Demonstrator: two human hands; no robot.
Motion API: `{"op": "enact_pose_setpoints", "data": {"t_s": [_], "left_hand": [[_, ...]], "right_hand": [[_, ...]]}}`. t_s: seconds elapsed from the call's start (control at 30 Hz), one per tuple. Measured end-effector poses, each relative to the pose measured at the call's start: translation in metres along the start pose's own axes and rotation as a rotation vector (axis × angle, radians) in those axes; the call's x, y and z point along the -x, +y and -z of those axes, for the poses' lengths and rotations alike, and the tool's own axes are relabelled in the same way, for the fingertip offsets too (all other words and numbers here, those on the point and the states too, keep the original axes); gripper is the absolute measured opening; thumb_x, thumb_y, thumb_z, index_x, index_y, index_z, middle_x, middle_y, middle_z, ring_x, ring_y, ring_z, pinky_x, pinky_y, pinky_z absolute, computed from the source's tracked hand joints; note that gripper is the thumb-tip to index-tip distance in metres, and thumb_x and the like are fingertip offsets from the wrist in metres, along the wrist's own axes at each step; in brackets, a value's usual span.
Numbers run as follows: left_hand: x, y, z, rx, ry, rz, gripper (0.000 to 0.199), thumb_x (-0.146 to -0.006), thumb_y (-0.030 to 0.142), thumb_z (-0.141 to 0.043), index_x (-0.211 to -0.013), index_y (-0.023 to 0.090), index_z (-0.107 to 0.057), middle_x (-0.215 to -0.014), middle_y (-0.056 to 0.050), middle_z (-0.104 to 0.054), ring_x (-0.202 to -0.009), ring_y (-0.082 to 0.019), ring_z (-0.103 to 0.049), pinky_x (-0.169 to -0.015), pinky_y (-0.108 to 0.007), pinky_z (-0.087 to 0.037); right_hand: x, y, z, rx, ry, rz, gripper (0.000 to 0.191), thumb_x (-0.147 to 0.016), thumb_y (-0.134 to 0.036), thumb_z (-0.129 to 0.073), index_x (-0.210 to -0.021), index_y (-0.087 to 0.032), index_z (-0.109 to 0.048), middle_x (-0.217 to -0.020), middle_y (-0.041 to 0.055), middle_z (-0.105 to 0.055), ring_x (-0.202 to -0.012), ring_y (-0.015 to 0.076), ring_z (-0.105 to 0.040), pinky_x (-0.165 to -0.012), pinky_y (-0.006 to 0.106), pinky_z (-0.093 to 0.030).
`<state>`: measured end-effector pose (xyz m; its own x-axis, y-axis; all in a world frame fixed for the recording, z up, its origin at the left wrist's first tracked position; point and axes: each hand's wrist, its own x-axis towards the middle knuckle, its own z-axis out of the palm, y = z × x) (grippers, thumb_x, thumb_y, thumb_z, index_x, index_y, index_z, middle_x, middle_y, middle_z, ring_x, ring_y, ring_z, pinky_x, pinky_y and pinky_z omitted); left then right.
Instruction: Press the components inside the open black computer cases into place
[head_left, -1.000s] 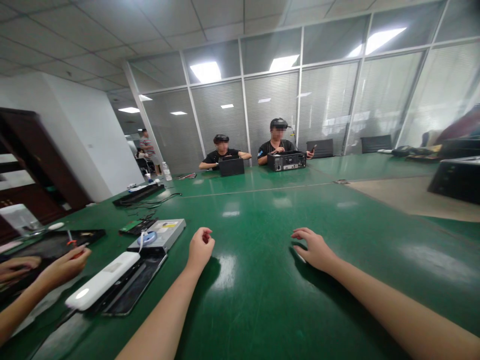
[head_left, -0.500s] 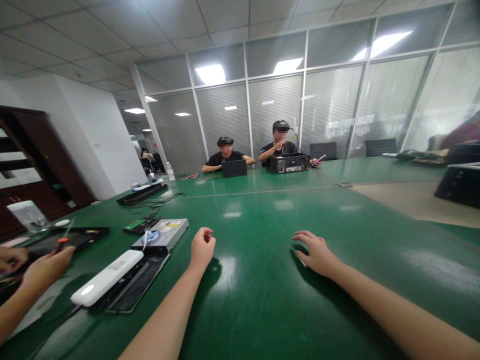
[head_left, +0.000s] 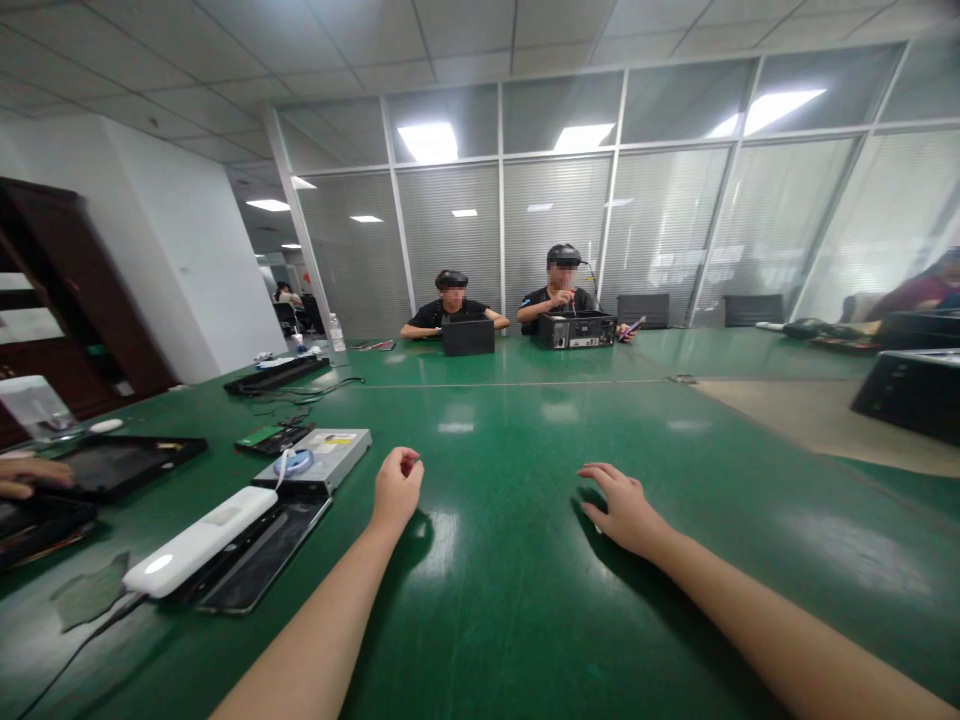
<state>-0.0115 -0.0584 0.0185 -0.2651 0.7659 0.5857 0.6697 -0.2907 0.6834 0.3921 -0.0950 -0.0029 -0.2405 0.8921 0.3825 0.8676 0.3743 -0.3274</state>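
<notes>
My left hand (head_left: 398, 488) rests on the green table (head_left: 487, 560), fingers curled together; whether anything is inside cannot be made out. Beside it on the left lies a silver optical drive (head_left: 339, 455) with a blue ring-shaped roll (head_left: 294, 462) on top. My right hand (head_left: 616, 505) is at the right on the table, fingers apart and slightly bent, holding nothing. A white power strip (head_left: 202, 540) and a dark flat panel (head_left: 262, 560) lie farther left of my left hand.
Two people sit across the table behind a black box (head_left: 468, 337) and an open computer case (head_left: 579, 330). Another person's hand (head_left: 34, 475) is at the left edge near black trays (head_left: 127, 465). A dark case (head_left: 911, 390) stands at the right.
The view has shifted slightly. At the left, the other person's hand with the orange-handled tool has gone out of view. My hands hold nearly the same pose.
</notes>
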Motion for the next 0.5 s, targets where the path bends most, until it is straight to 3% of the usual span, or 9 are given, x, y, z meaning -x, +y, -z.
{"op": "enact_pose_setpoints", "data": {"t_s": [0.17, 0.3, 0.5], "left_hand": [[-0.003, -0.002, 0.001, 0.006, 0.153, -0.044, 0.026, -0.084, 0.036, -0.055, -0.104, 0.019, -0.057, -0.098, -0.007, -0.059, -0.088, -0.022, -0.059, -0.086, -0.04, -0.049], [-0.007, -0.008, 0.0, 0.017, 0.235, 0.007, 0.038, -0.088, 0.041, -0.051, -0.118, 0.018, -0.055, -0.117, -0.013, -0.058, -0.101, -0.025, -0.059, -0.098, -0.046, -0.045], [-0.011, -0.017, -0.005, 0.179, 0.23, 0.154, 0.047, -0.095, 0.049, -0.04, -0.125, 0.018, -0.059, -0.132, -0.014, -0.059, -0.127, -0.026, -0.052, -0.113, -0.045, -0.034]], "right_hand": [[0.0, -0.002, 0.002, 0.062, 0.094, 0.045, 0.056, -0.081, -0.029, -0.055, -0.136, -0.02, -0.047, -0.139, 0.0143, -0.05, -0.129, 0.0281, -0.046, -0.102, 0.048, -0.035], [0.003, -0.012, 0.008, 0.118, 0.166, 0.103, 0.06, -0.083, -0.032, -0.056, -0.139, -0.018, -0.044, -0.142, 0.0171, -0.048, -0.129, 0.0303, -0.045, -0.103, 0.049, -0.034], [-0.011, -0.068, 0.027, 0.162, 0.248, 0.281, 0.06, -0.087, -0.035, -0.055, -0.142, -0.014, -0.041, -0.146, 0.0186, -0.044, -0.132, 0.0312, -0.042, -0.107, 0.048, -0.032]]}}
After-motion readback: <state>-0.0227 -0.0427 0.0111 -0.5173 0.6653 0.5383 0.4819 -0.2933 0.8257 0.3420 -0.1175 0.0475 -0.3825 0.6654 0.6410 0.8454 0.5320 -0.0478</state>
